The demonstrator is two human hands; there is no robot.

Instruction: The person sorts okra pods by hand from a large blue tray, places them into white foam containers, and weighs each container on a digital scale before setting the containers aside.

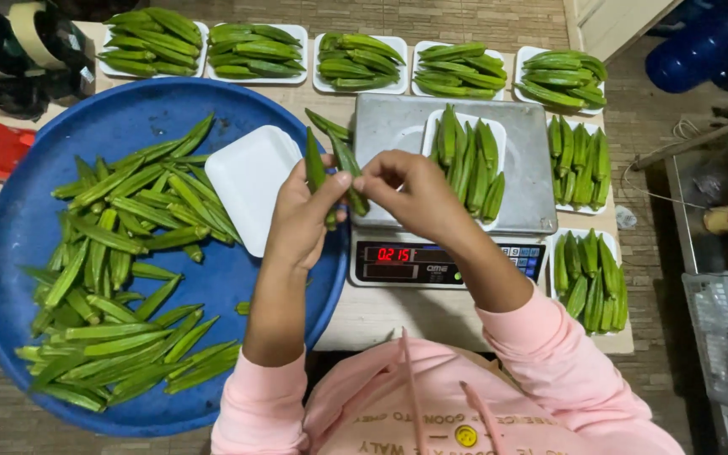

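Both hands grip okra pods (343, 173) just left of scale (532, 219): left hand (301, 221) holds several, right hand (402, 187) pinches one. Tray on scale (499, 126) part-filled; 7 trays (309, 80) behind/right of scale done; big pile (120, 253) in blue tub (10, 219) left of scale remains.

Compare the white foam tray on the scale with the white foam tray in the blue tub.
The white foam tray on the scale holds okra pods; the white foam tray in the blue tub holds none. The first lies square on the steel scale platform; the second lies askew, resting on loose okra. Both are white, rectangular, round-cornered.
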